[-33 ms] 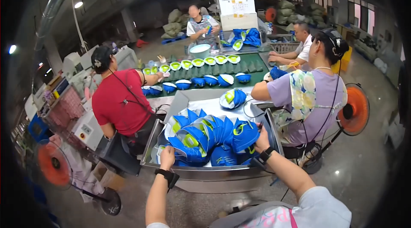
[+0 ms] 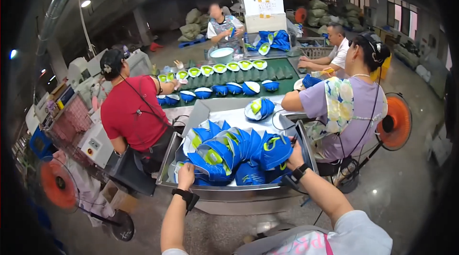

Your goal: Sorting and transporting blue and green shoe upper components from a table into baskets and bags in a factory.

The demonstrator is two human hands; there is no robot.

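Note:
A metal tray (image 2: 229,189) in front of me holds a heap of blue shoe uppers (image 2: 224,147) with lime-green linings and white edges, many nested in a curved row. At the heap's right end, my right hand (image 2: 294,155) grips one blue upper (image 2: 276,153) by its right side, its lime-trimmed opening facing up. My left hand (image 2: 186,175) is closed at the near left of the heap, fingers pinching the edge of an upper there; its fingertips are partly hidden. Both wrists carry dark bands.
Beyond the tray, a green conveyor (image 2: 282,66) bears rows of uppers; a bundle of uppers (image 2: 259,108) lies on the metal surface before it. Co-workers sit left in red (image 2: 138,106) and right in lilac (image 2: 354,102). Orange fans (image 2: 60,183) stand at both sides.
My right hand and the upper in it have shifted slightly to the right. My left hand stays at the heap's near left edge.

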